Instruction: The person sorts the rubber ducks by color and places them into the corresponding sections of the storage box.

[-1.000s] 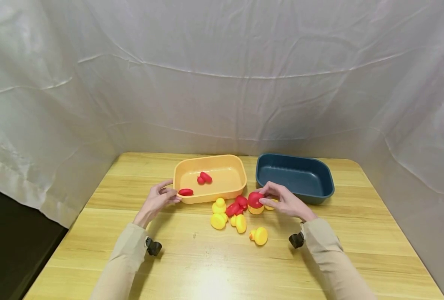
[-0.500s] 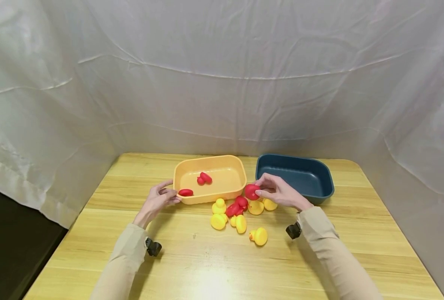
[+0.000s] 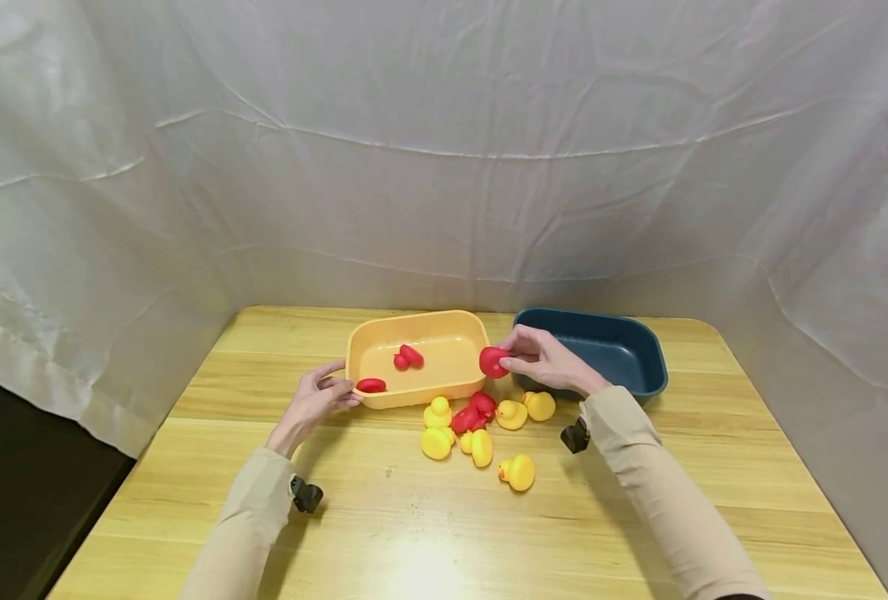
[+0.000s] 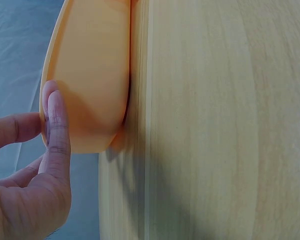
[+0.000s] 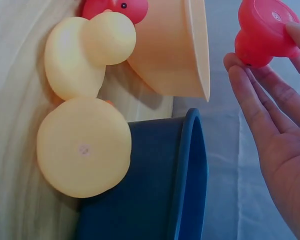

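My right hand (image 3: pixel 549 360) pinches a red rubber duck (image 3: pixel 494 362) in the air by the right end of the orange bin (image 3: pixel 417 395). The right wrist view shows this red duck (image 5: pixel 262 30) with its flat base turned up, the thumb on the base. My left hand (image 3: pixel 319 396) pinches the rim at the bin's near left corner, with thumb and fingers (image 4: pixel 57 120) on either side of the wall. Red ducks (image 3: pixel 411 356) lie inside the orange bin. In front of it, red ducks (image 3: pixel 474 413) and yellow rubber ducks (image 3: pixel 436 442) sit on the table.
A dark blue bin (image 3: pixel 646 392) stands to the right of the orange bin, partly behind my right hand. A lone yellow duck (image 3: pixel 519 472) lies nearer on the wooden table (image 3: pixel 383 533). Pale fabric (image 3: pixel 444 167) hangs behind and at both sides.
My right hand has lifted the red duck up and carried it left and away from me, from above the yellow ducks to the orange bin's right end. My left hand has stayed put.
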Demonstrator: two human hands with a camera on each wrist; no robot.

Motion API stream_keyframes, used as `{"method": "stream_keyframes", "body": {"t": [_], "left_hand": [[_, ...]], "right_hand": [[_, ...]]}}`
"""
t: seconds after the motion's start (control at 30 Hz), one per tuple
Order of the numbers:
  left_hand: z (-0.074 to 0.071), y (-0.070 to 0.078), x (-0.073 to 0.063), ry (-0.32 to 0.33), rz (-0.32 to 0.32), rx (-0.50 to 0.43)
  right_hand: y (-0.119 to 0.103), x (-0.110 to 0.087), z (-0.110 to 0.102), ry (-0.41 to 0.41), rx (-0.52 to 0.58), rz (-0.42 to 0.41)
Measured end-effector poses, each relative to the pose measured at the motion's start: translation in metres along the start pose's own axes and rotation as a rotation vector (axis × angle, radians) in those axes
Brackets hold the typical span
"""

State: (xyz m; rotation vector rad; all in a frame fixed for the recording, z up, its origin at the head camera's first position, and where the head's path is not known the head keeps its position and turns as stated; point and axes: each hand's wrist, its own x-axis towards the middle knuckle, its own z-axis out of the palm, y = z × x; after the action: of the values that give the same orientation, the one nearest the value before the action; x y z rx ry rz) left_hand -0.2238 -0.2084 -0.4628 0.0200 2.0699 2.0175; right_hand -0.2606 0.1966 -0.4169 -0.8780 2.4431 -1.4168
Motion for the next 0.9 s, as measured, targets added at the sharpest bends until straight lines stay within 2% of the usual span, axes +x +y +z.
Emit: {"method": "stream_keyframes", "body": {"t": [0.27,0.53,0.9], "left_hand": [[-0.001,-0.001,-0.001,-0.003,-0.003,0.007],[-0.001,0.000,-0.001,0.000,-0.007,0.014],[-0.001,-0.001,0.001,-0.001,-0.001,0.002]], "right_hand": [[0.000,0.015,0.001,0.025,-0.029,-0.008],[-0.003,0.031,0.005,0.048,-0.065,0.038],[-0.001,0.051,0.012,0.050,-0.030,0.088]]}}
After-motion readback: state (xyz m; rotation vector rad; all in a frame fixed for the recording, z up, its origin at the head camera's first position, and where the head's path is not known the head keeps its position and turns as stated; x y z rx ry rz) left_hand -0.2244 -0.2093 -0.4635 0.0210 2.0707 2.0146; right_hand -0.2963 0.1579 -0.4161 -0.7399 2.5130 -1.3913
